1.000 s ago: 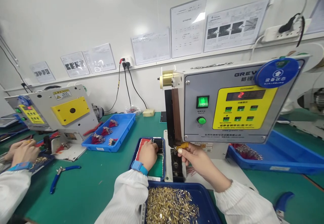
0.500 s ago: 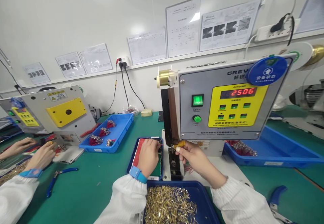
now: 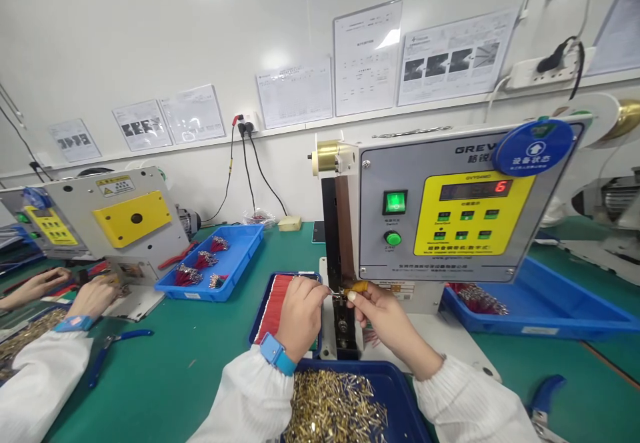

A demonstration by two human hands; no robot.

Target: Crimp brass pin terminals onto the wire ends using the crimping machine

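Observation:
My left hand pinches a thin wire with its bare tip pointing right. The wire's end comes close to a small yellow-handled tool, which my right hand holds at the jaws of a benchtop crimping machine. Below my left hand, a navy tray holds a bundle of red wires. Just nearer me, a blue tray is full of loose brass terminals. A blue strap circles my left wrist.
At left, a co-worker's hands work beside a second crimping machine. A blue tray of red wire bundles stands behind. Blue-handled pliers lie on the green mat; another blue tray sits right.
My left hand has risen from the navy tray and moved right, bringing the wire towards the yellow-handled tool. The machine's red display reading has changed. My right hand has barely moved.

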